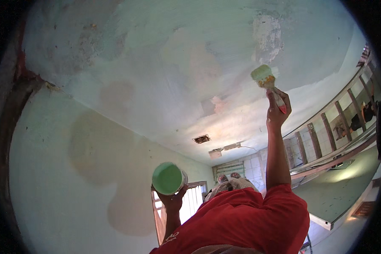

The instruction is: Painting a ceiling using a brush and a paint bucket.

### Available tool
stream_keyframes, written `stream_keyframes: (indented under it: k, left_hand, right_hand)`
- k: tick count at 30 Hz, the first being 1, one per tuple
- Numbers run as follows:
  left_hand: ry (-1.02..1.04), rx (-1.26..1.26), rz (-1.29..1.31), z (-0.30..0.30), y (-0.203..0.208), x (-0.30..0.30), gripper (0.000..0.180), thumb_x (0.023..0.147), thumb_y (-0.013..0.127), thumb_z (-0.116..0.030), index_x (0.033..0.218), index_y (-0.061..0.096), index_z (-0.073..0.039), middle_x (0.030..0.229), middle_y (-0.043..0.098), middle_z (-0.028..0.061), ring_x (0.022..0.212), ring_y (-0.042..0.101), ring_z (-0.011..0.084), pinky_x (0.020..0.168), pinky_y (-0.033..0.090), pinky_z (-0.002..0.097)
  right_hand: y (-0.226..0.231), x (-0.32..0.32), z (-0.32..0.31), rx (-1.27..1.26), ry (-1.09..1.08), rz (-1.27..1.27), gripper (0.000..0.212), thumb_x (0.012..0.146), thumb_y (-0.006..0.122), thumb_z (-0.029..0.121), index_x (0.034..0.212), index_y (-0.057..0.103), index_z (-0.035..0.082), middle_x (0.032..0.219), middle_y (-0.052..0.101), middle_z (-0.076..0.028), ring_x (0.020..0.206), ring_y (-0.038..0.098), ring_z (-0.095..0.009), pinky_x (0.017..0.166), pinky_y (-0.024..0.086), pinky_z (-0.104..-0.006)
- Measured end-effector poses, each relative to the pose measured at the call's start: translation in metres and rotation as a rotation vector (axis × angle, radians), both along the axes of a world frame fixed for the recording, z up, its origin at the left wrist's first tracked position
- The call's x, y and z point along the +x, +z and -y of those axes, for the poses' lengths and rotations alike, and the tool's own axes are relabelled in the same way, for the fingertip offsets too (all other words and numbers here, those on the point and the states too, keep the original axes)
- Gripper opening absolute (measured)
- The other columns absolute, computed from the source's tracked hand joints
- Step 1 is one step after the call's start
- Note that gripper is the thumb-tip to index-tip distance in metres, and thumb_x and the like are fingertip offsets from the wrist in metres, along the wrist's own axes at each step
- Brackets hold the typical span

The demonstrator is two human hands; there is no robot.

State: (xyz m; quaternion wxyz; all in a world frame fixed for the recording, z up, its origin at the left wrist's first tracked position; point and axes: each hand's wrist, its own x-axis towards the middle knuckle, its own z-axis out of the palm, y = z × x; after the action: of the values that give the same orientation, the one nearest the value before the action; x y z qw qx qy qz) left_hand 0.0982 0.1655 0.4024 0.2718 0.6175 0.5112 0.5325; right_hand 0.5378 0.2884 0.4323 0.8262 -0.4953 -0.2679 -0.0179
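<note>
Dim light is spread unevenly, with glare admitted by the barred rectangular window [192,204]. Soft shadows [89,148] are cast on the pale green plaster wall [51,186]. The brown slatted wooden railing [328,131] is bowed by distortion.

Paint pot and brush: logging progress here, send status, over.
Left hand holding pot, green paint inside. Right hand gripping brush, bristles green-coated. Patchy painted surface beyond, contact unclear. Nothing seen blocking brush.

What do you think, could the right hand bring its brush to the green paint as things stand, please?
Probably yes: the pot of green paint sits uncovered in the left hand, and nothing shows between it and the brush in the right hand.
</note>
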Motion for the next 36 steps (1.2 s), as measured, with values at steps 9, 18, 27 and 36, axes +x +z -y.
stream_keyframes:
  k: [9,18,27,36]
  left_hand:
    - [-0.281,0.015,0.127,-0.068,-0.012,0.062,0.113,0.059,0.095,-0.019,0.149,0.029,-0.002,0.141,0.043,0.016,0.131,0.047,0.0301,0.112,0.04,0.0428]
    - [-0.355,0.179,0.058,-0.088,0.006,0.096,0.119,0.056,0.099,-0.02,0.151,0.028,-0.006,0.147,0.038,0.0158,0.136,0.045,0.0298,0.114,0.042,0.0436]
    - [-0.243,0.432,-0.15,-0.077,0.023,0.106,0.113,0.059,0.098,-0.033,0.149,0.035,-0.008,0.148,0.04,0.0197,0.138,0.04,0.0395,0.114,0.039,0.0501]
    - [-0.218,0.433,-0.102,-0.07,0.011,0.107,0.101,0.062,0.094,-0.031,0.145,0.043,-0.007,0.148,0.042,0.0203,0.136,0.041,0.0407,0.111,0.039,0.0509]
  right_hand:
    - [0.077,-0.093,0.096,-0.148,0.827,0.1,0.025,0.079,0.082,-0.003,0.095,0.063,0.0,0.093,0.071,-0.012,0.087,0.067,-0.016,0.078,0.055,-0.0292]
    - [0.109,-0.123,0.123,-0.4,0.805,0.76,0.028,0.073,0.084,0.003,0.097,0.07,0.002,0.089,0.071,-0.015,0.081,0.073,-0.025,0.068,0.058,-0.0323]
    - [0.09,-0.138,0.12,-0.736,0.75,0.959,0.034,0.07,0.084,0.018,0.098,0.067,0.011,0.092,0.07,-0.006,0.079,0.07,-0.031,0.068,0.056,-0.0423]
    - [0.086,-0.14,0.126,-0.66,0.712,0.98,0.026,0.071,0.084,0.007,0.091,0.068,0.004,0.085,0.07,-0.009,0.074,0.071,-0.027,0.063,0.055,-0.0348]
